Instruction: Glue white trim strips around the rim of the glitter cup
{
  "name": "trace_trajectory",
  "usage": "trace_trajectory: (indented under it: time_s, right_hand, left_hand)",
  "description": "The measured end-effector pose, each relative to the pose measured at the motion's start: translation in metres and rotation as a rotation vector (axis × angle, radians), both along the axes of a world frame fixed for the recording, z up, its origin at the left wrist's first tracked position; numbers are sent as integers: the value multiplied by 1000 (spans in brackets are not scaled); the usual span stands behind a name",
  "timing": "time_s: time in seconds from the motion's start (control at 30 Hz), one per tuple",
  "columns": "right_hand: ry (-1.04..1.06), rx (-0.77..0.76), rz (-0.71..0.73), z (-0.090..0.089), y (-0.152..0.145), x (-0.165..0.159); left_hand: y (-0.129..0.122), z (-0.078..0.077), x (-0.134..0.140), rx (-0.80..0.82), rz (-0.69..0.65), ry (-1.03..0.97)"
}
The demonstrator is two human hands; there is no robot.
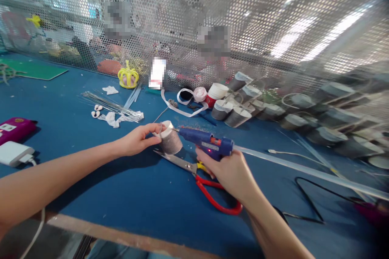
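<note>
Cup (172,143), small and grey, is pinched at its rim by your left hand (142,139), between the surface's (121,194) front and back edges. Your right hand (227,172) grips a blue glue gun (203,138), nozzle (176,130) near the cup's rim. Red-handled scissors (192,168) lie nearer the front edge.

I saw the bare left forearm (75,170) reaching inward, low and nearly straight, the left hand (141,138) closed in a light pinch, thumb (152,141) beneath the fingers (151,128). The bare right forearm (273,226) slanted up from below, ending in the right hand (227,168), firmly curled in a grip.
</note>
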State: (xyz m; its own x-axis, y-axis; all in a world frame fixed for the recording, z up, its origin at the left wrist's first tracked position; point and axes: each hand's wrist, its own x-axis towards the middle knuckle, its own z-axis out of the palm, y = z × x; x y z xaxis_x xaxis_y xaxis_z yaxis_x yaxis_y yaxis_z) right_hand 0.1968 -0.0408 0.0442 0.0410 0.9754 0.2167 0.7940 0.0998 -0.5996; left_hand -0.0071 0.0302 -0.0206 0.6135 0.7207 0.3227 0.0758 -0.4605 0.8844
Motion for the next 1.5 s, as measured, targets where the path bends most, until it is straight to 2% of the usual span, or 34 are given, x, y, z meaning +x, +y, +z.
trace_trajectory:
  time_s: [0.53, 0.7, 0.87, 1.07, 1.3, 1.5]
  right_hand:
    - [-53, 11, 34, -2, 0, 5]
    - [-105, 47, 117, -5, 0, 8]
    - [-135, 61, 104, -7, 0, 10]
    - [-208, 102, 193, -15, 1, 20]
    - [-144, 60, 153, -16, 2, 21]
    - [69, -10, -29, -17, 6, 8]
  left_hand:
    - [1, -1, 1, 8, -7, -4]
    - [0, 0, 1, 1, 9, 7]
    - [0, -1, 0, -1, -1, -8]
    - [0, 0, 0, 11, 10, 18]
    - [0, 0, 0, 20, 6, 14]
    - [1, -3, -1, 21, 3, -3]
